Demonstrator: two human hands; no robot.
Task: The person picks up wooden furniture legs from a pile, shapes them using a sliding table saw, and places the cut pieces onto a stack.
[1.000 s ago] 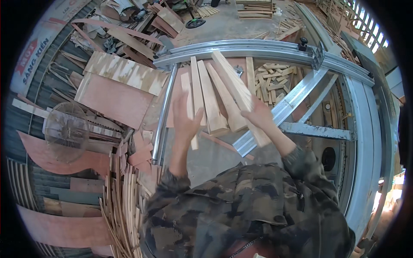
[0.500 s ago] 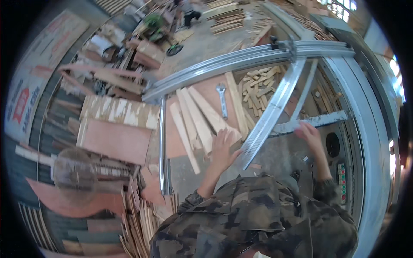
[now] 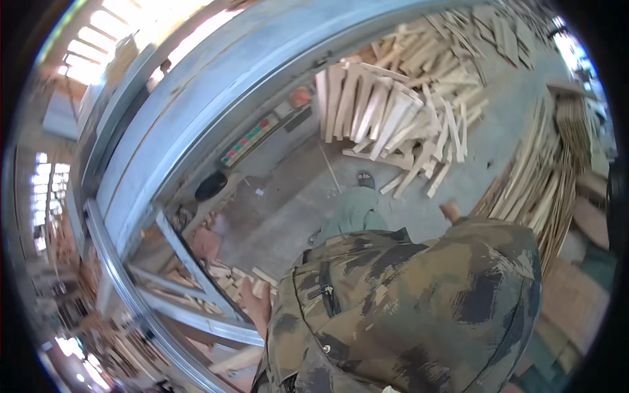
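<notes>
My left hand hangs by my side, empty, its fingers apart. Close by are the metal frame's rail and some short wood offcuts. My right hand is out to the right over the floor, partly covered by my camouflage sleeve. Its fingers look loose, with nothing visible in them. In front of me, a large heap of pale cut wood pieces lies on the floor, several leaning in a row against the machine's side.
A long blue-grey machine beam curves along the left and far side. Below it sits a panel of coloured buttons. Thin wood strips are piled on the right. My sandalled foot is on the concrete floor.
My body and view have turned right, away from the bench with the wrench and tapered boards. The frame is now at lower left, and the wood heap has come into view.
</notes>
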